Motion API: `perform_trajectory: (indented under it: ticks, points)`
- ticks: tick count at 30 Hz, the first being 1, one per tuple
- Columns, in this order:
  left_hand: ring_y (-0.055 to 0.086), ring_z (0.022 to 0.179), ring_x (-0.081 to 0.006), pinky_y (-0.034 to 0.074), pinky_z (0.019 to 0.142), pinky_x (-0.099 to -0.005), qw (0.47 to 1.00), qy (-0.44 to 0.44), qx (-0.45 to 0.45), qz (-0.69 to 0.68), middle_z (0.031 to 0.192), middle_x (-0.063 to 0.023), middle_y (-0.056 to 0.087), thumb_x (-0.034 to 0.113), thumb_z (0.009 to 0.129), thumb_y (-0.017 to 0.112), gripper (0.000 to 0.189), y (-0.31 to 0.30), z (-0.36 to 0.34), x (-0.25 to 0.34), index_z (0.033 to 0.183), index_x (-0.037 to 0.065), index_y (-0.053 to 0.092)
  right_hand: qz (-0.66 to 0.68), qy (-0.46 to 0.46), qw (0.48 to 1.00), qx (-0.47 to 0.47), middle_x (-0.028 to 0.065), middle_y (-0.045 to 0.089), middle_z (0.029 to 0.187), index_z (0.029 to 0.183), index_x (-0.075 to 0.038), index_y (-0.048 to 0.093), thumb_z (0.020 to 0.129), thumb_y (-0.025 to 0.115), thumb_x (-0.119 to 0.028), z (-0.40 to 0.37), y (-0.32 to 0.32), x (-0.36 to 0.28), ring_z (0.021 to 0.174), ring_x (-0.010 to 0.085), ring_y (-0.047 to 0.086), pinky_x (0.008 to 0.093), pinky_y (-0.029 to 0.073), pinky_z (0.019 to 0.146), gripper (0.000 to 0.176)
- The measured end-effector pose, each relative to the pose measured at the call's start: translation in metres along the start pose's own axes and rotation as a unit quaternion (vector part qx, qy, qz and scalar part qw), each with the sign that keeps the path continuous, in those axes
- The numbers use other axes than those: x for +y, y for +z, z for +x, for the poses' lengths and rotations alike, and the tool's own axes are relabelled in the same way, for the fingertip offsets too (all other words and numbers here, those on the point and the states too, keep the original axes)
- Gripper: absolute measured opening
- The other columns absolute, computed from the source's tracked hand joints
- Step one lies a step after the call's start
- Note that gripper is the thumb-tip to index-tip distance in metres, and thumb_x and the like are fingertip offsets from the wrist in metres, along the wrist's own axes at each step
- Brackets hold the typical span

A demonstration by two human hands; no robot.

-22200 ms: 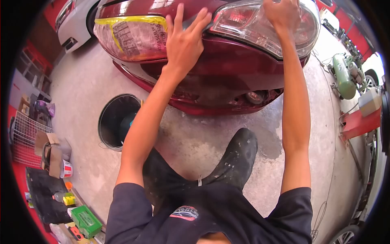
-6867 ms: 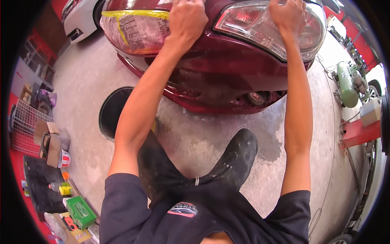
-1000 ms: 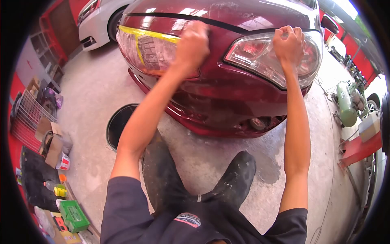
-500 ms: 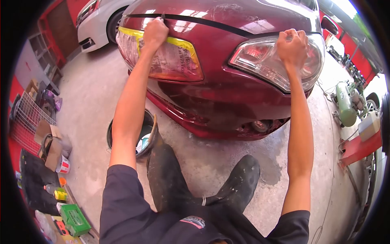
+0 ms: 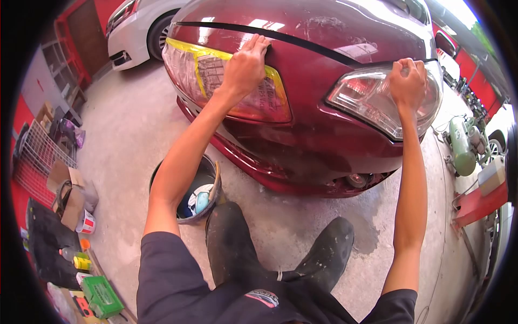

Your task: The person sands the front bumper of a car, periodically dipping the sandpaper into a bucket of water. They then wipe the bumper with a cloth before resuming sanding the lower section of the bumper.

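A dark red car point(image 5: 313, 146) fills the upper middle. Along the hood edge above its lamps runs a black strip point(image 5: 307, 43). My left hand point(image 5: 247, 65) is at the hood edge by the strip, above the left lamp, fingers together; anything under them is hidden. That lamp point(image 5: 210, 70) is covered with printed paper and yellow tape. My right hand point(image 5: 408, 81) is in front of the clear headlight point(image 5: 359, 100), fingers curled in a pinch near the far end of the strip; what they hold is too small to make out.
A dark bucket point(image 5: 216, 189) with a light blue item inside stands on the floor left of my legs. At the left are a wire rack point(image 5: 46, 146), a cardboard box point(image 5: 70, 208) and a green case point(image 5: 102, 296). A green compressor point(image 5: 461, 146) stands at the right.
My left hand has slid right along the hood edge, from above the lamp's middle toward its inner end. The view has shifted slightly, and my right hand appears lower and farther right.
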State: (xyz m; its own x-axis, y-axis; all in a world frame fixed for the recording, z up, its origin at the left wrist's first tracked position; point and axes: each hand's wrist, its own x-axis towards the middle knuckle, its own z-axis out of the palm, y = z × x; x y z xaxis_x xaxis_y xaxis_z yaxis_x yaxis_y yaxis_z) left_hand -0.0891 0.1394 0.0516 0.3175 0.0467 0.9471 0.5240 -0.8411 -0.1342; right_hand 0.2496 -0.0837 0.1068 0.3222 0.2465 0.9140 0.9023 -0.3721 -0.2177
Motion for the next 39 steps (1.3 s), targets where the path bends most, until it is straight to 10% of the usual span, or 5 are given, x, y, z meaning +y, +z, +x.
perform_trajectory:
  ticks: [7,11,17,23,39]
  points:
    - [0.074,0.097,-0.0464,0.059,0.082,-0.0561,0.944,-0.275,-0.175,0.044,0.106,-0.0315,0.073,0.021,0.107,0.044,0.037,-0.017,0.022,-0.094,0.112,-0.006,0.068,-0.017,-0.004,0.999,0.029,0.0072,0.064,0.107,0.097,-0.012,0.075,0.092,0.061,-0.031,-0.001,0.004,0.001,0.111,0.0301,0.063,0.0466,0.048,0.1,0.025]
    - [0.072,0.104,-0.0468,0.059,0.09,-0.0559,0.999,0.049,-0.016,-0.001,0.119,-0.0316,0.069,0.013,0.104,0.041,0.032,-0.005,-0.025,-0.01,0.121,-0.004,0.062,-0.007,0.002,1.0,0.028,0.0064,0.064,0.107,0.097,-0.013,0.075,0.092,0.061,-0.033,0.0,0.005,0.003,0.111,0.0301,0.063,0.0471,0.048,0.1,0.025]
    - [0.074,0.093,-0.0476,0.061,0.081,-0.0561,0.932,-0.279,-0.206,0.102,0.106,-0.0295,0.073,0.011,0.099,0.048,0.028,-0.022,0.005,-0.116,0.118,0.0,0.064,-0.018,0.015,1.0,0.015,0.0058,0.065,0.107,0.096,-0.014,0.075,0.092,0.062,-0.034,0.001,-0.001,-0.005,0.111,0.0297,0.063,0.0468,0.048,0.101,0.025]
    - [0.074,0.094,-0.0468,0.059,0.081,-0.0568,0.997,0.023,0.067,0.037,0.105,-0.0285,0.074,0.015,0.105,0.049,0.029,0.0,-0.04,0.026,0.125,0.002,0.065,-0.008,-0.007,1.0,0.011,0.0057,0.065,0.11,0.097,-0.014,0.075,0.091,0.061,-0.036,0.001,0.005,0.009,0.115,0.03,0.062,0.0477,0.047,0.104,0.027]
    - [0.072,0.1,-0.0456,0.06,0.087,-0.0541,0.911,-0.345,-0.217,0.065,0.114,-0.0289,0.068,0.011,0.1,0.048,0.029,-0.04,0.013,-0.051,0.118,-0.004,0.066,-0.004,-0.01,1.0,0.001,0.0057,0.065,0.11,0.1,-0.013,0.075,0.092,0.061,-0.037,0.003,0.004,0.008,0.117,0.0291,0.061,0.0464,0.048,0.102,0.029]
